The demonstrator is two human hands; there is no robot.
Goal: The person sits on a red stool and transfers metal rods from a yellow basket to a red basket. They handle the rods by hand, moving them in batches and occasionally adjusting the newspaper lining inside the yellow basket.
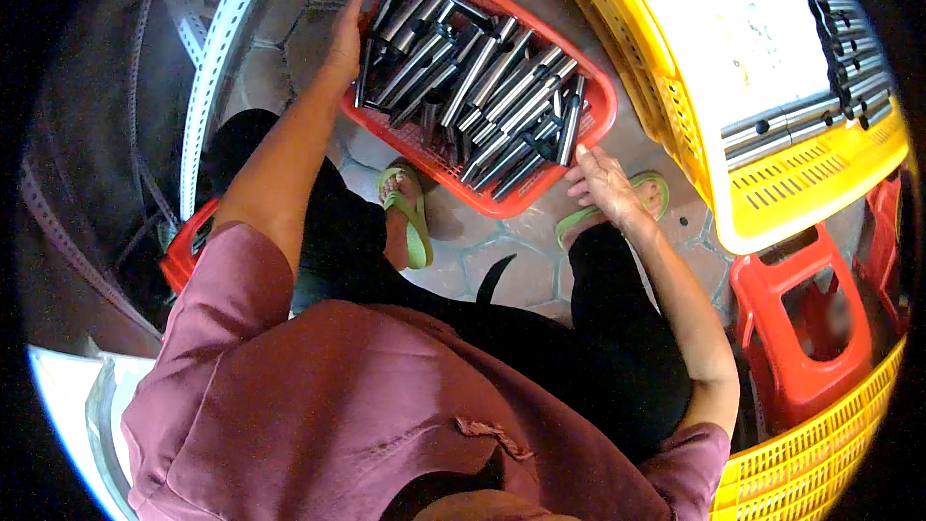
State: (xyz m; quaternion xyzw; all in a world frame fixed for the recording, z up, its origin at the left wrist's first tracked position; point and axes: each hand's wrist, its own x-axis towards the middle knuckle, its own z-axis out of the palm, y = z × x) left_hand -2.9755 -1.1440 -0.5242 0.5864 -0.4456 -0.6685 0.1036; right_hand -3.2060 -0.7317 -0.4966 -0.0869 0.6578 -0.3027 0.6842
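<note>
A red plastic basket (610,101) full of metal tubes (502,87) lies in front of me, tilted across the view. The tubes are shiny, with black fittings at their ends and joints, and they are piled loosely. My left hand (344,39) holds the basket's left end, seen edge-on with some fingers hidden behind the wrist and palm. At the near right corner, my right hand (606,183) has its fingers bent against the rim, the thumb side uppermost.
At the right, a large yellow crate (675,106) carries a white sheet (767,29) and rows of similar tubes. Below it stand a red stool (796,328) and another yellow crate (820,444). A perforated metal post (205,87) rises at the left. My green-sandalled feet (410,217) flank the basket's near side.
</note>
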